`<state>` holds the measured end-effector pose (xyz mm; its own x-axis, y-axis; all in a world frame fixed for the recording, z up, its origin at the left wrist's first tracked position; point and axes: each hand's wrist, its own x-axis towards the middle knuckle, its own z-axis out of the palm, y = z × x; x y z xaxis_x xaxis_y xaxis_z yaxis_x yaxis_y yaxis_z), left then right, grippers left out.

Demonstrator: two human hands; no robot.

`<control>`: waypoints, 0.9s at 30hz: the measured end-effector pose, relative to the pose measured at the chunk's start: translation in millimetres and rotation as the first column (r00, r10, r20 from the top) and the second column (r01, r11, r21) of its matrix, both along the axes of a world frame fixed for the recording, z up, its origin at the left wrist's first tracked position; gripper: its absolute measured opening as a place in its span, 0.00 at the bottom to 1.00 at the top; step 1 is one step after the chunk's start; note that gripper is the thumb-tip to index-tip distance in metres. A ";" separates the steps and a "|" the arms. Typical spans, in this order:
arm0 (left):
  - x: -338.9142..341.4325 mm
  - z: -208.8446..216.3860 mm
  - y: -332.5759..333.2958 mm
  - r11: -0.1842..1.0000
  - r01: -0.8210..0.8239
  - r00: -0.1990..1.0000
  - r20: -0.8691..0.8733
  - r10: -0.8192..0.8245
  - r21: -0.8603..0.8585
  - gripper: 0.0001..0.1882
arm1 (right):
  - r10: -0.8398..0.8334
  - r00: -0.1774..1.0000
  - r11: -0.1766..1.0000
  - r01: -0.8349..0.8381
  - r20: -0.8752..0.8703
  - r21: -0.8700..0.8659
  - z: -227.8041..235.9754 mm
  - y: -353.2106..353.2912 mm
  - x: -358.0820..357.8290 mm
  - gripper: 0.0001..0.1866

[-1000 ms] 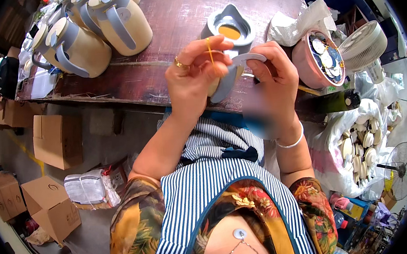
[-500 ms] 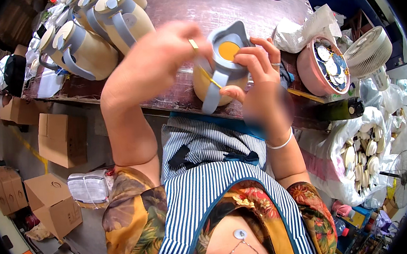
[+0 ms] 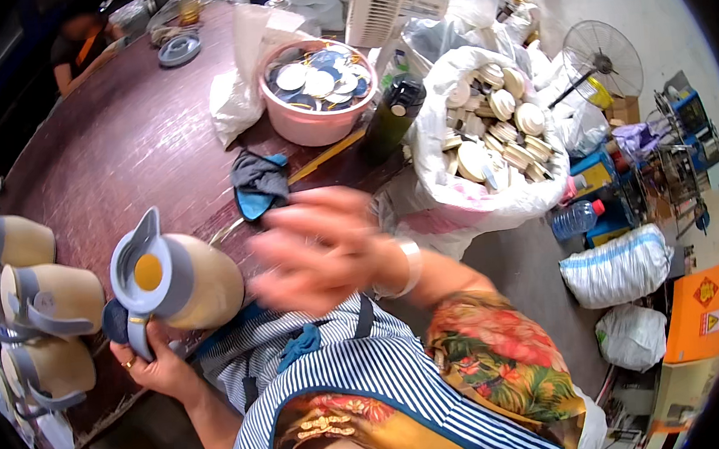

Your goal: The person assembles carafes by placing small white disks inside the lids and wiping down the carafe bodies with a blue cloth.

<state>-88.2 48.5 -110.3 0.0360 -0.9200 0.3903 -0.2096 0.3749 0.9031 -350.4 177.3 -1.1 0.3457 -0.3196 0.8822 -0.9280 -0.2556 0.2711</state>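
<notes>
A beige vacuum jug (image 3: 206, 281) stands tilted in view on the table, with a grey-blue collar, spout and handle and an orange-yellow inside at its mouth. My left hand (image 3: 160, 366) is closed at the handle's lower part, thumb against it. Beside those fingers sits a dark blue round tag (image 3: 114, 321), partly behind the handle; whether the fingers pinch it is hidden. To the jug's right, apart from it, my right hand (image 3: 319, 249) is smeared by motion, so its fingers cannot be read. A grey and blue cloth (image 3: 259, 182) lies just beyond it.
More beige jugs (image 3: 54, 298) crowd the table's left side. A pink bucket (image 3: 317, 126) of round tags, a dark bottle (image 3: 393, 115) and a white fan (image 3: 376, 5) stand at the far right. A white sack (image 3: 431, 167) holds many cream lids. One grey lid (image 3: 179, 50) lies at the back.
My view has turned right. The right hand has let go of the jug's collar and moved away rightward. My left hand has gone from above the jug to its handle, where a dark tag now shows.
</notes>
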 end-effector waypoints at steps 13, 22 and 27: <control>-7.4 8.1 14.8 0.948 -0.030 0.991 0.112 0.068 -0.317 0.16 | -0.916 -0.180 -0.354 0.780 -0.358 0.515 -59.7 248.9 -358.4 0.40; 12.7 -18.1 11.0 0.987 0.062 0.960 -0.262 -0.100 -0.149 0.18 | -0.454 0.343 0.891 0.188 0.822 0.413 20.5 205.3 -248.8 0.27; -17.2 24.7 20.9 0.839 0.334 0.941 0.097 -0.325 -0.430 0.14 | -0.126 0.374 0.882 -0.382 0.919 0.276 29.6 106.9 -79.1 0.25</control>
<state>-105.4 69.4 -85.6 -0.2510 -0.6131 0.7491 -0.0195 0.7769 0.6293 -429.5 284.2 28.5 -0.4946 -0.7258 0.4781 -0.4784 -0.2319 -0.8470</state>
